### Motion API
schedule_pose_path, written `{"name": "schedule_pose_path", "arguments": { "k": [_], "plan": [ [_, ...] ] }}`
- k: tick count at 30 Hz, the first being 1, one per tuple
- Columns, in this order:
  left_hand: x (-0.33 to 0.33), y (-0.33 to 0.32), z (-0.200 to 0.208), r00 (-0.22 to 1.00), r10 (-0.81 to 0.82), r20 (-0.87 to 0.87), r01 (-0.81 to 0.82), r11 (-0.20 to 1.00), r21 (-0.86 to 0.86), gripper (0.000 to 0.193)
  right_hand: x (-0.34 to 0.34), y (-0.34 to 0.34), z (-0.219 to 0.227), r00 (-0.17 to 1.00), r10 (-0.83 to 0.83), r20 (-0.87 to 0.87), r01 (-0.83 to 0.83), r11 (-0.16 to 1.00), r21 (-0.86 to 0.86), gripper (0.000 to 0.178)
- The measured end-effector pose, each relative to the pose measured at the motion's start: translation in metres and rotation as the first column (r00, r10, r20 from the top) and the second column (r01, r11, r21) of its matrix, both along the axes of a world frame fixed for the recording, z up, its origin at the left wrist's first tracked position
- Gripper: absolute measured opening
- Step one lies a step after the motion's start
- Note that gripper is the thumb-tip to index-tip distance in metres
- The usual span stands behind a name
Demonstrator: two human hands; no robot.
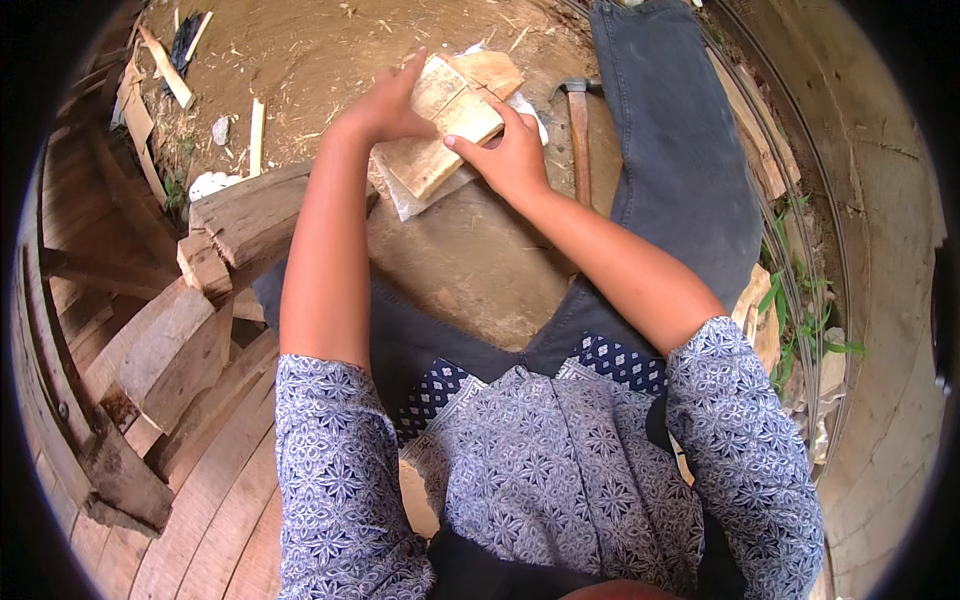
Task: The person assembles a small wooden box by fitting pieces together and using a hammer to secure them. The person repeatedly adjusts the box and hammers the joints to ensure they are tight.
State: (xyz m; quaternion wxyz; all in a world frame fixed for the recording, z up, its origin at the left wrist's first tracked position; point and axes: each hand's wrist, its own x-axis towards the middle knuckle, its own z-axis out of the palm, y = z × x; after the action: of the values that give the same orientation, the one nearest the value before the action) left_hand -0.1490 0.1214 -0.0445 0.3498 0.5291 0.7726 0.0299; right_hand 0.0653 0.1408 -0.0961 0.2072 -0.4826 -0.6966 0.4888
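Both of my hands are at a pale, rough-cut wooden block [472, 118] at the upper middle. My right hand [518, 158] grips its right side, with the thumb on the near edge and a finger on top. At the block's left side, my left hand [382, 108] has thumb and forefinger spread along the edge; its other fingers are hidden. A second piece of wood [418, 168] lies under the block, tilted toward me. Beneath that shows a crumpled pale plastic sheet [408, 204]. Another wood piece [492, 70] sticks out behind.
A claw hammer [579, 140] with a wooden handle lies right of the block, beside my trousered leg [670, 120]. Thick timber offcuts [170, 345] and planks [215, 500] fill the left. Wood slivers [256, 138] litter the dirt ground. A wall [870, 300] curves along the right.
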Motion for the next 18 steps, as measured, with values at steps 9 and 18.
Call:
{"name": "schedule_pose_path", "arguments": {
  "k": [9,18],
  "plan": [
    [0.012,0.003,0.008,0.954,-0.060,-0.295,0.080,0.995,0.055,0.107,-0.002,0.006,-0.013,0.999,-0.036,-0.006,0.035,0.995,-0.097,0.064],
    [0.028,-0.046,0.011,0.947,0.192,-0.258,-0.059,0.893,0.446,0.056,-0.001,0.012,-0.003,0.963,-0.106,-0.247,-0.016,0.894,-0.448,0.048]
  ]
}}
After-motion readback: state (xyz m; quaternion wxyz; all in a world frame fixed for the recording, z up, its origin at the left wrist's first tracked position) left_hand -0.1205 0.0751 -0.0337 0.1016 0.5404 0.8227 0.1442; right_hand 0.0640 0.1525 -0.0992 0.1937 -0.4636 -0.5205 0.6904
